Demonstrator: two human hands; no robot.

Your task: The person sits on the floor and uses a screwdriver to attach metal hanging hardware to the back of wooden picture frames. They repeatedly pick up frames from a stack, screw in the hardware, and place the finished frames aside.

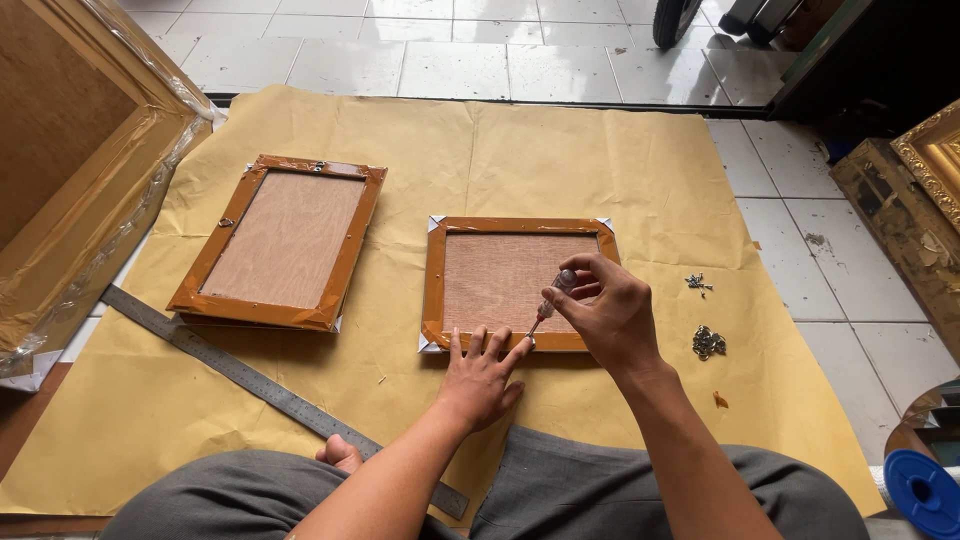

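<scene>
Our right hand (608, 312) grips a screwdriver (552, 300), its tip down on the near edge of the frame (512, 284) lying face down on brown paper (520, 150) on the floor. Our left hand (482, 370) lies open, fingers spread on that same edge. Screws (708, 343) sit to the right; a second frame (281, 242) and ruler (240, 372) lie left.
</scene>
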